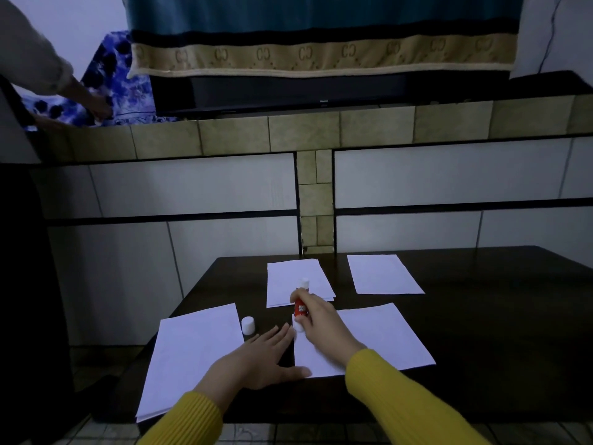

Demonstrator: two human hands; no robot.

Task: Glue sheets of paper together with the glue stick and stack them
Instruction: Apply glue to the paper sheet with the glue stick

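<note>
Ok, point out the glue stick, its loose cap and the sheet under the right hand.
glue stick (301,308), head view, red label
cap (248,325), head view, white side
sheet (382,335), head view, bare middle

On the table (481,316), four paper lots lie: a stack (192,354) lower left, a sheet (378,338) centre right, another stack (296,277) behind it, a sheet (383,273) far right. The cap (248,325) stands between the left stack and the centre sheet.
</note>
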